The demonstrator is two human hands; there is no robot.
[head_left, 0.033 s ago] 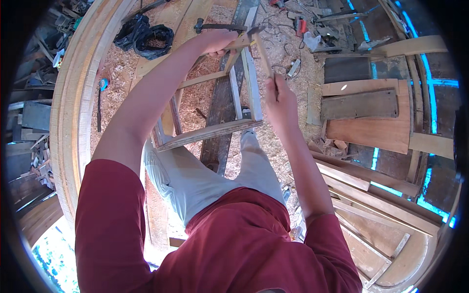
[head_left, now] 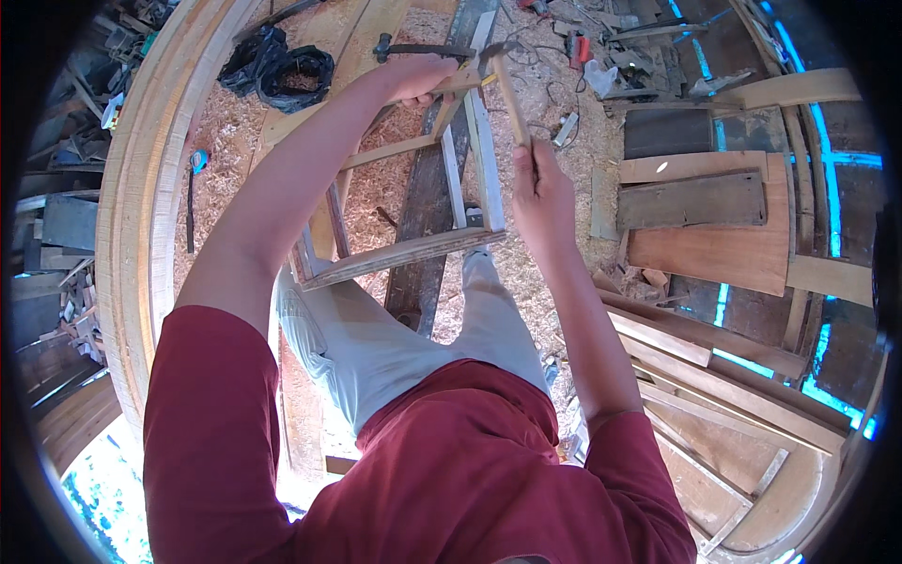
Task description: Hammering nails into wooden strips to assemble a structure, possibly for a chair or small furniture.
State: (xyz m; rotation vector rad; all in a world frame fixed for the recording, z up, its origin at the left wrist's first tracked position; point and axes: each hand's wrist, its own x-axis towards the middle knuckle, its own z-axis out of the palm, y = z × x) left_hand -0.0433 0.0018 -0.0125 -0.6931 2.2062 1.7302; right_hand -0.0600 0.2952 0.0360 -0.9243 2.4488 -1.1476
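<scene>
My right hand [head_left: 544, 195] is wrapped round the light wooden handle of a hammer [head_left: 510, 101], its dark head over the far right corner of a wooden frame [head_left: 404, 260]. At that same far end, my left hand [head_left: 421, 79] has its fingers closed on the frame's rail, partly hidden by the hand itself. The frame is made of several joined bars and rests tilted, its near rail close above my thighs. A second hammer [head_left: 425, 51] with a dark handle lies just beyond my left hand.
A long dark plank [head_left: 427, 211] runs under the frame over wood shavings. Black plastic bags [head_left: 282, 70] lie at the far left, near a blue-ended tape measure [head_left: 197, 162]. Thick curved timber [head_left: 141, 188] borders the left. Boards [head_left: 695, 202] and offcuts are stacked at right.
The hammer in my right hand has shifted slightly, its head a little farther away and to the right. My left hand and the frame stay in place.
</scene>
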